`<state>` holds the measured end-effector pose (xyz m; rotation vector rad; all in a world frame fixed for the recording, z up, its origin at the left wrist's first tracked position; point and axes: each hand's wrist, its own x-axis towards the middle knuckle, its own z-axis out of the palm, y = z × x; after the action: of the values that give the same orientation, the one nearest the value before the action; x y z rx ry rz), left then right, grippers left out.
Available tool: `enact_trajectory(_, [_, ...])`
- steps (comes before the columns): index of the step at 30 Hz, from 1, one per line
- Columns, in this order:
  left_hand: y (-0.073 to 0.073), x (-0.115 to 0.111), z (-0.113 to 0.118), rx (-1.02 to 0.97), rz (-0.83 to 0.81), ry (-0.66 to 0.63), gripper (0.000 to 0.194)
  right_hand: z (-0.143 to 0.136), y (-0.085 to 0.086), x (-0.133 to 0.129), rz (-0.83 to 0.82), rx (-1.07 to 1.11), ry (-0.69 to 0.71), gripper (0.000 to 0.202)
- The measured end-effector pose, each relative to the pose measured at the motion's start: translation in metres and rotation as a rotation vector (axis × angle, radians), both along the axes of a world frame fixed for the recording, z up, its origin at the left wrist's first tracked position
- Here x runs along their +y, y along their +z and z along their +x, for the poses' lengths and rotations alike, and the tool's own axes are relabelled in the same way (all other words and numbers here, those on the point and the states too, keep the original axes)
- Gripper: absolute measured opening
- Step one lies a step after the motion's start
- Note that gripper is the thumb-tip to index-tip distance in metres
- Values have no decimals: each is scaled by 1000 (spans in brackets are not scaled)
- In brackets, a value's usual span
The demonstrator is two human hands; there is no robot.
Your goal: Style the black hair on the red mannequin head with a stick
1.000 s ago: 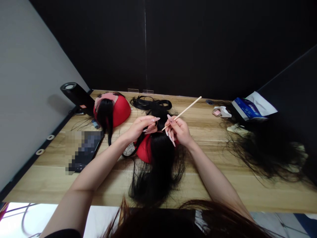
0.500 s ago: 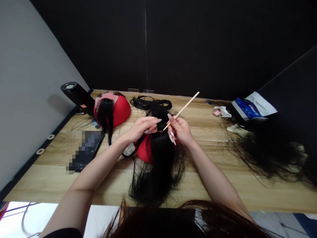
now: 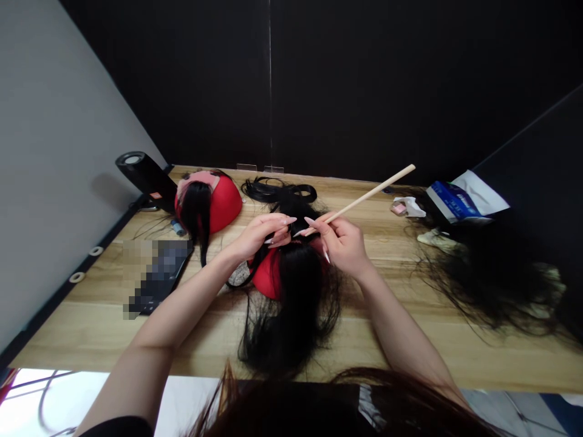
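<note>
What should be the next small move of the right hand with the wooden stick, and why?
Probably bring the stick's near tip down into the black hair. The right hand holds the wooden stick with its far end tilted up, and the left hand pinches a strand just beside it, above the red wig form.

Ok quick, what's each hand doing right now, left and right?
Left hand: closed, pinching strands of the black hair on the red wig block.
Right hand: closed, holding the wooden stick.

Single head-worn view, forward and down, close over the wooden table point(image 3: 410, 340) toward a dark wall.
</note>
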<state>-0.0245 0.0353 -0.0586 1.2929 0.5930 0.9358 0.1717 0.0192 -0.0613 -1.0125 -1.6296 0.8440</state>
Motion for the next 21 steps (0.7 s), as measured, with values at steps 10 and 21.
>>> enact_trajectory(10, [9,-2,0,-61,-12,30,44,-3,-1,0,-111,140,53,24])
enact_trajectory(21, [39,4,-28,-224,-39,216,40,8,40,-20,19,267,-11,20])
